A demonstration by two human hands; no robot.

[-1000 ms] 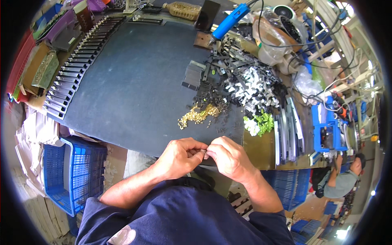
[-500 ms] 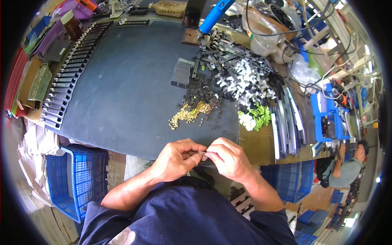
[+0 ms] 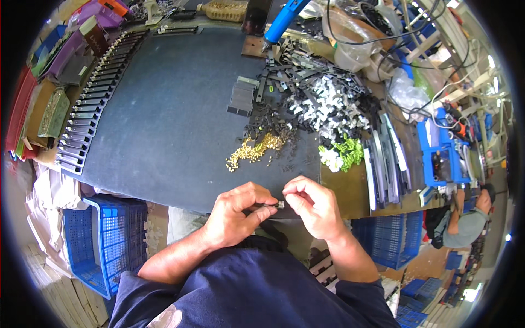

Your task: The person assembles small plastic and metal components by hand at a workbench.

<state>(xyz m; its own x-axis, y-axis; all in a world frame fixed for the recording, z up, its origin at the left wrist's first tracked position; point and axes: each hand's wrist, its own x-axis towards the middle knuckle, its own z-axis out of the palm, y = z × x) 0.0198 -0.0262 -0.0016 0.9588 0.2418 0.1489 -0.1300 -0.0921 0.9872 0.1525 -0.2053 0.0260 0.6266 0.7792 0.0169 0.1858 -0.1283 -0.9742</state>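
My left hand (image 3: 239, 213) is closed round a small dark part with a pale, metallic-looking end (image 3: 281, 205) that sticks out past the thumb and forefinger. Just right of that end, my right hand (image 3: 313, 206) has its thumb and forefinger pinched together, apart from the part. Whether something tiny sits in that pinch is too small to tell. Both hands are at the near edge of the dark work mat (image 3: 164, 109). Beyond them lie a pile of small brass pieces (image 3: 254, 150) and a heap of white pieces (image 3: 331, 106).
Narrow dark assemblies (image 3: 90, 115) line the mat's left edge. A blue screwdriver (image 3: 284, 23) hangs at the back. Lime-green pieces (image 3: 350, 152) lie beside long metal strips (image 3: 385, 164) on the right. Blue crates (image 3: 101, 246) flank me below the table. Another person (image 3: 465, 227) is at far right.
My right hand has drawn away to the right from the small part, uncovering its pale end. My left hand keeps hold of the part in nearly the same place.
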